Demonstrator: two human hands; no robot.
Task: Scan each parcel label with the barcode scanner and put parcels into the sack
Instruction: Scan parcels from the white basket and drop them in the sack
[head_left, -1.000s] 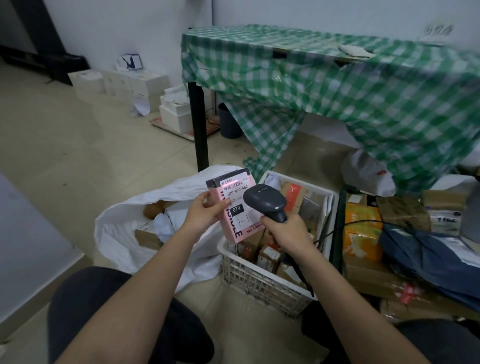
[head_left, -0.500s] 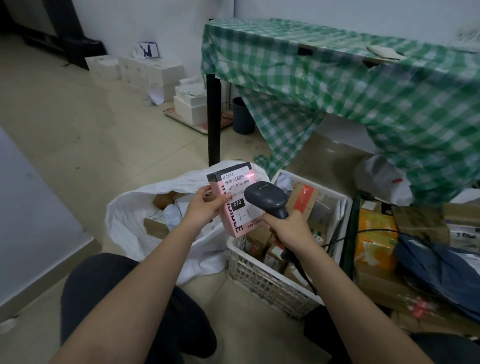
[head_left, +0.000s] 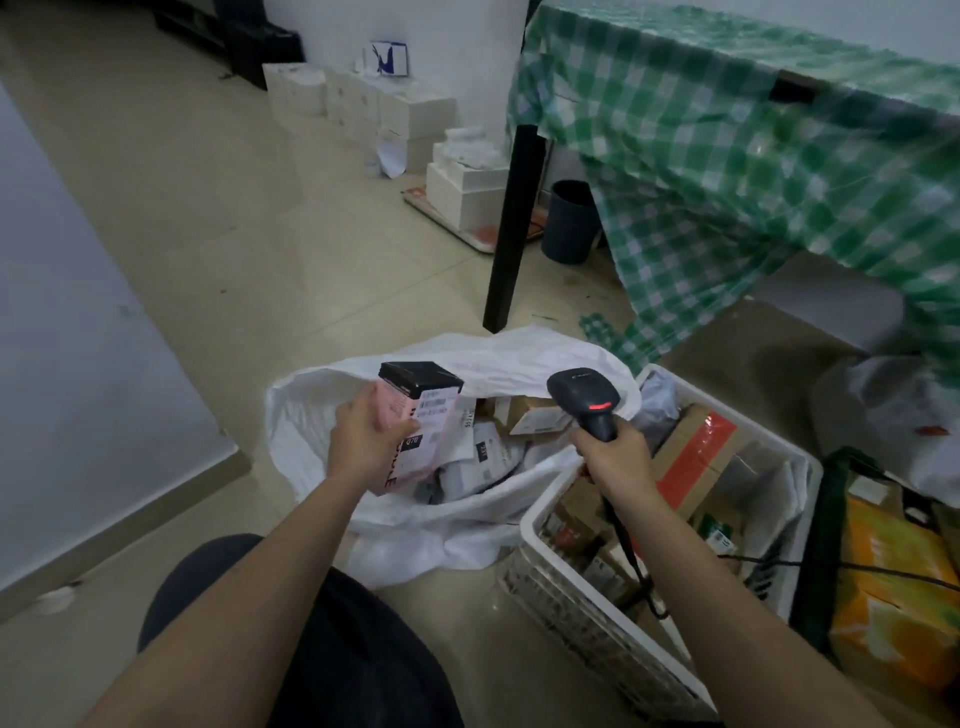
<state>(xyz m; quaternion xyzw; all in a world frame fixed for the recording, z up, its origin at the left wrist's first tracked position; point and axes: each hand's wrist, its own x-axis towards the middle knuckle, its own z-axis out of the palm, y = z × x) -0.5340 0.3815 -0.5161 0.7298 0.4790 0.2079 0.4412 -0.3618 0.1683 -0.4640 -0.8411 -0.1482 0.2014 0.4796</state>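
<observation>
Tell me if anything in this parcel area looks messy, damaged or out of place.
Nothing looks damaged. The green checked tablecloth hangs unevenly, one corner trailing to the floor beside the black table leg. Crumpled paper lies among the white boxes by the wall. Parcels sit jumbled in the white sack.
</observation>
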